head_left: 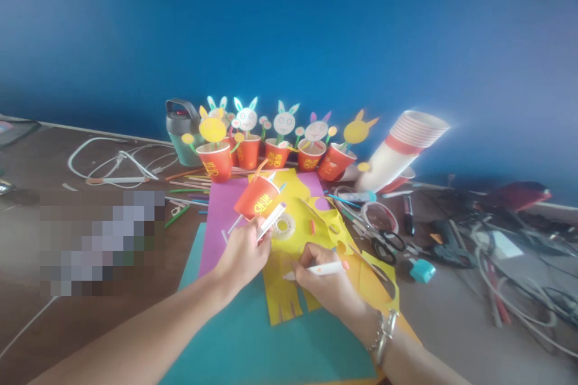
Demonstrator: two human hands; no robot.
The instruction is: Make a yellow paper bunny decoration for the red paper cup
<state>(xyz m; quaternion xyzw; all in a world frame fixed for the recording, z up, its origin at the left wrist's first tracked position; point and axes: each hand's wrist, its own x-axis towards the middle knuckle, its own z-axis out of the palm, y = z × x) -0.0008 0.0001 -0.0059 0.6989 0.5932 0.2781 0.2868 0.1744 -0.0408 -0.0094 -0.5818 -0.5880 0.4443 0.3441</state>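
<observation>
White marker (326, 268) is pinched, seemingly for control, by the right hand (327, 289) above yellow paper (277, 289); the left hand (245, 249) grips a white stick (273, 220).

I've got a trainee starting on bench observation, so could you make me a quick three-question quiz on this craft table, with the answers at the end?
1. What is the person's right hand holding?
2. True or false: the stack of paper cups stands straight upright.
3. Fill in the blank: the tape roll lies on ____ paper.

Key:
1. A white pen with an orange end.
2. False; it leans over to the right.
3. Yellow.
</observation>
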